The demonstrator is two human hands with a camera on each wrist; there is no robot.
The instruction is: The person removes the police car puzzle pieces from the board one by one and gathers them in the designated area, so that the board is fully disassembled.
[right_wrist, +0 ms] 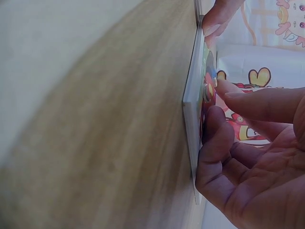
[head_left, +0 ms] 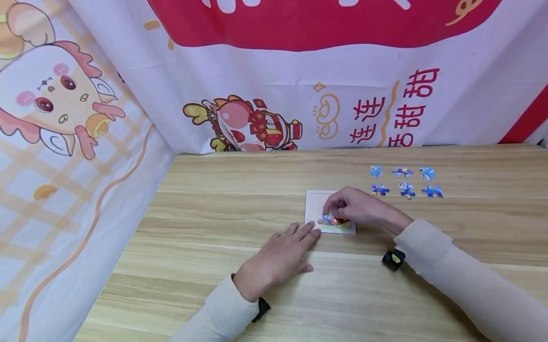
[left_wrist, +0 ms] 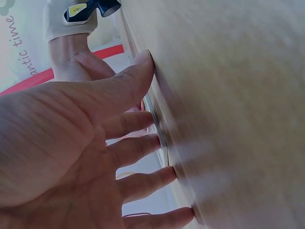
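Note:
A white puzzle board (head_left: 314, 205) lies on the wooden table, with colourful puzzle pieces (head_left: 344, 225) along its near edge. Over the board, my right hand (head_left: 359, 206) has its fingers curled down and pinches a puzzle piece (right_wrist: 209, 90) at the board's surface; the fingers hide part of that piece. My left hand (head_left: 281, 254) lies spread with straight fingers, and its fingertips touch the board's near left corner. From the left wrist view, the fingers (left_wrist: 133, 150) of that hand reach the board edge and the tabletop.
Several loose blue puzzle pieces (head_left: 406, 189) lie in two rows to the right of the board. A printed cloth (head_left: 261, 71) hangs behind the table (head_left: 220, 193), and another (head_left: 75, 198) hangs along its left side.

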